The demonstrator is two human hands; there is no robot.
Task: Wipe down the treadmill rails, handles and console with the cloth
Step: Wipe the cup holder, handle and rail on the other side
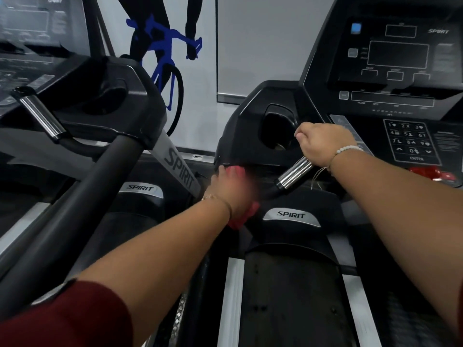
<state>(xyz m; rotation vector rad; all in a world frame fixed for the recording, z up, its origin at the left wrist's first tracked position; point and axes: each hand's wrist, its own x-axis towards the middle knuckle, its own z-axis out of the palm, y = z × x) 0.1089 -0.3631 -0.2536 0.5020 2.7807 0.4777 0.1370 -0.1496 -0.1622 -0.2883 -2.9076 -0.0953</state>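
A black treadmill console [398,58] with a keypad stands at the upper right. Its chrome pulse handle [294,174] slants down to the left below the cup holder [278,131]. My right hand [323,144] grips the upper end of that handle. My left hand [233,194], blurred by motion, holds a pink-red cloth [240,219] against the left side of the console housing, where the rail joins it. The cloth shows above and below the hand; the rail under it is hidden.
A second treadmill stands on the left, with its own console [32,33], chrome handle [40,113] and long black side rail [82,196]. The belt and silver foot rails [231,296] lie below. A wall poster of a blue bicycle [165,58] hangs behind.
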